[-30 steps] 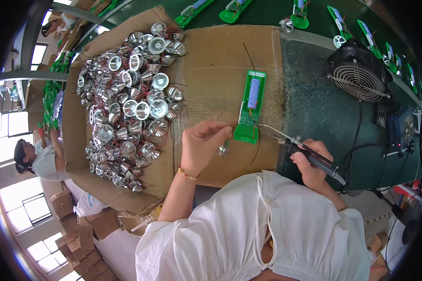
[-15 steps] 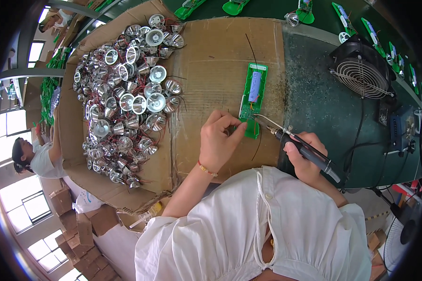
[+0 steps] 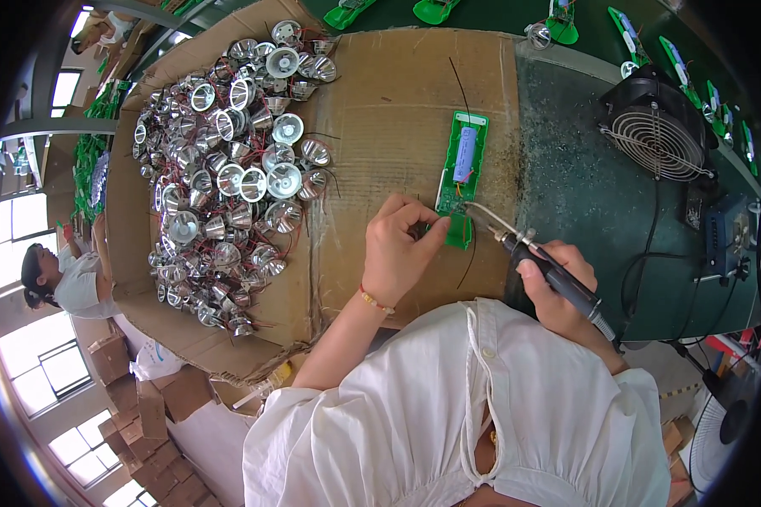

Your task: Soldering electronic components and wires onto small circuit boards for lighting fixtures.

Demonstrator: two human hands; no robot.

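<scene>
A long green plastic housing lies on the brown cardboard in front of me. Inside it are a purple cylindrical battery and, below that, a small green circuit board with thin wires. My right hand is closed around a black-handled soldering iron, which has a thin curved metal tube along it. The iron's tip end is at the board's right side; contact cannot be made out. My left hand pinches thumb and finger together at the board's lower left, and what lies between them is hidden.
A large cardboard box full of silver reflector cups with red wires stands at left. To the right are a black fan with a wire guard and a blue box-shaped unit with cables. Further green housings line the far edge.
The view has shifted a little, so the housing and box appear slightly further right. Both hands and the iron keep nearly the same places at the board.
</scene>
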